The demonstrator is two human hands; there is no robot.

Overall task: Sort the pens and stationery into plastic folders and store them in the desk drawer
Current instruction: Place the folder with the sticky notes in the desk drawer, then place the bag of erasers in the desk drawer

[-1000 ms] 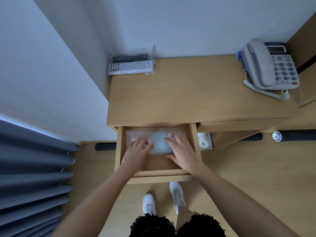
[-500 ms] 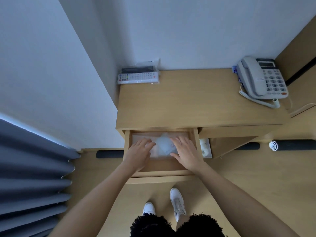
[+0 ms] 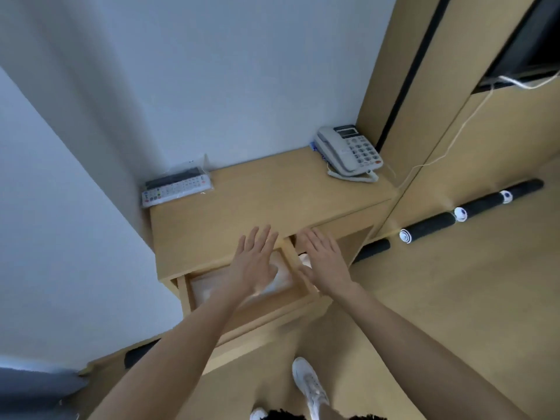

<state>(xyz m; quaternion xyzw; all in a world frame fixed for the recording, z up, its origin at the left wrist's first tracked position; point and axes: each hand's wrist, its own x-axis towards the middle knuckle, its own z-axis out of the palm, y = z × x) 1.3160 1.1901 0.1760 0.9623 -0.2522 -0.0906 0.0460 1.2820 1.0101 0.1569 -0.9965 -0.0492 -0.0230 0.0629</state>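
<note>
Pale walls corner a light wooden desk (image 3: pixel 272 201); its open wooden drawer (image 3: pixel 257 310) at 6 o'clock holds a clear plastic folder (image 3: pixel 206 286). Above it, the left hand (image 3: pixel 254 262) and right hand (image 3: pixel 324 262) hover flat, fingers straight and spread, holding nothing. A grey corded telephone (image 3: pixel 348 151) sits at 1 o'clock.

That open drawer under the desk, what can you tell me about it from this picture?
The drawer looks like light wood, matching the desk it slides out from. It is pulled partly out at the desk's left front, showing thin side walls and a plain front panel; no handle shows. Inside lies a pale, translucent plastic folder, its contents blurred. The left hand hovers open above it, the right hand over its right wall; whether either touches is unclear.
</note>
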